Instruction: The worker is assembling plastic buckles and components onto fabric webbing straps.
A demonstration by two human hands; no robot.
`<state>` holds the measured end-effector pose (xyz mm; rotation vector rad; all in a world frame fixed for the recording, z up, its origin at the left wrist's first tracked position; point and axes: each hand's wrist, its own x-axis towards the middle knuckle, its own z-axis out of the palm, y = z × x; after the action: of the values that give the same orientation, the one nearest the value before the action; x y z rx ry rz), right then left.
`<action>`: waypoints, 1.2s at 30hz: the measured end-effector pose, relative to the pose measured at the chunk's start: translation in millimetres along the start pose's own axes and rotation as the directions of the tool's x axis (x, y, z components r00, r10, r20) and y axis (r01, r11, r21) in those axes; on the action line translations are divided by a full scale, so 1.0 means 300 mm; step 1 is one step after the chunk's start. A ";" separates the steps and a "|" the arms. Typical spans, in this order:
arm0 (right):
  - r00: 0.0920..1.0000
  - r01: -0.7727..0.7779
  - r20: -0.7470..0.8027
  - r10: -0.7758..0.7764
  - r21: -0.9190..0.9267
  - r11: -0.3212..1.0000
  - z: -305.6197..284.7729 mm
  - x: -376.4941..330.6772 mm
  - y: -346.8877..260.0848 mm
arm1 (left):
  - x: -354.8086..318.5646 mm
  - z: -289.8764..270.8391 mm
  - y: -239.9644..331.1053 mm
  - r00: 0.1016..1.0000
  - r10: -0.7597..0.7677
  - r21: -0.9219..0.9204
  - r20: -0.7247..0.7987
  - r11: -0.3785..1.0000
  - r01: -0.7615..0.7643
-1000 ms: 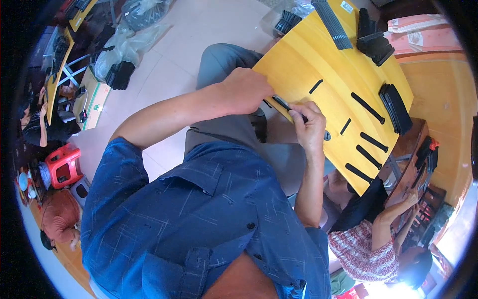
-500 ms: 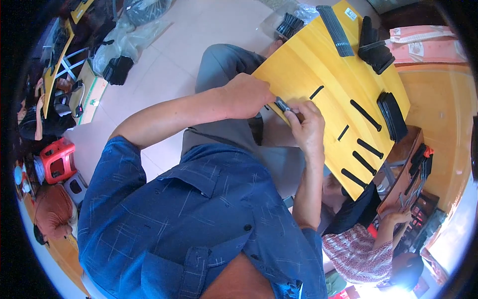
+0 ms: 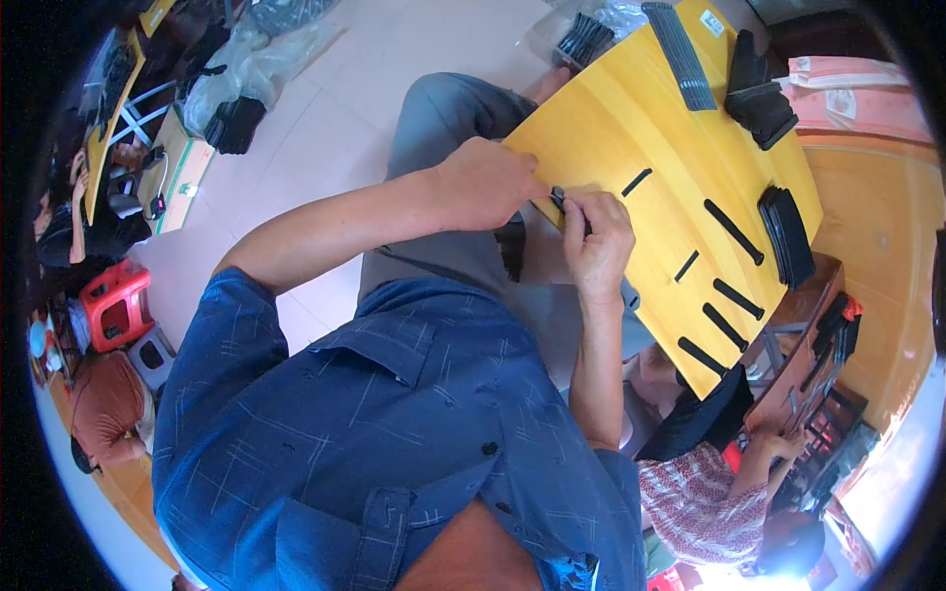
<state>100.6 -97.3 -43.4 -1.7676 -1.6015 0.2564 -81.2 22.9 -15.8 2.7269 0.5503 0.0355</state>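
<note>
Both hands meet at the near-left edge of the yellow counter (image 3: 631,128). Left hand (image 3: 488,182) is fisted, knuckles up, fingertips pinched onto a small black strip (image 3: 559,199); right hand (image 3: 599,241) pinches the same strip from the other side, so the two hands touch around it. The strip sits right at the counter's edge, mostly hidden by fingers (its shape is hard to make out).

Open room: bare yellow surface runs just right of the hands up to a loose short black strip (image 3: 637,181). Further right, a row of black strips (image 3: 733,231) lies scattered toward the counter's right edge, well apart from the hands.

Far end of the counter: a long ribbed black bar (image 3: 680,54), a heap of black parts (image 3: 757,91), and a flat black stack (image 3: 786,236) near the right edge.

Left of the counter is pale floor (image 3: 325,128), with plastic bags (image 3: 251,69) and a red stool (image 3: 116,303) well off. Another person in a patterned top (image 3: 705,497) sits under the counter's right corner.
</note>
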 end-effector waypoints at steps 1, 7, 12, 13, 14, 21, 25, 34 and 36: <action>1.000 0.000 0.003 0.000 0.003 1.000 -0.003 0.002 0.000 | 0.001 -0.006 0.000 1.000 0.000 0.006 0.007 1.000 0.000; 0.998 -0.060 -0.007 0.060 0.006 0.998 -0.011 0.017 0.000 | -0.020 0.002 -0.044 0.993 -0.025 -0.214 -0.117 0.977 0.000; 0.996 -0.085 0.015 0.084 0.070 0.994 -0.036 -0.005 -0.080 | -0.032 0.034 -0.007 0.965 -0.239 -0.606 0.109 0.753 0.256; 0.997 -0.074 0.003 0.074 0.138 0.988 -0.043 -0.011 -0.107 | -0.029 0.062 0.019 0.978 -0.210 -0.726 0.015 0.670 0.155; 0.997 -0.071 0.004 0.071 0.135 0.988 -0.050 -0.018 -0.127 | -0.026 0.079 0.034 0.978 -0.193 -0.821 -0.085 0.569 0.041; 0.986 -0.157 -0.015 0.167 0.260 0.953 -0.096 -0.064 -0.149 | -0.003 0.111 0.089 0.995 -0.026 -0.866 -0.099 0.495 -0.073; 0.984 -0.151 -0.055 0.170 0.253 0.955 -0.113 -0.077 -0.172 | -0.020 0.069 0.133 0.991 -0.069 -0.889 -0.112 0.452 -0.069; 0.930 -0.286 -0.059 0.363 0.506 0.814 -0.067 -0.143 -0.133 | -0.039 0.046 0.174 0.968 -0.067 -0.771 -0.240 0.619 -0.148; 0.935 -0.255 -0.092 0.342 0.495 0.830 -0.065 -0.149 -0.125 | -0.017 0.048 0.193 0.895 -0.111 -0.737 -0.432 0.616 -0.279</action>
<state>73.5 -147.5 -20.1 -1.5864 -1.0124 0.5760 -63.1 -33.7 -8.9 1.8331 0.3757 0.7635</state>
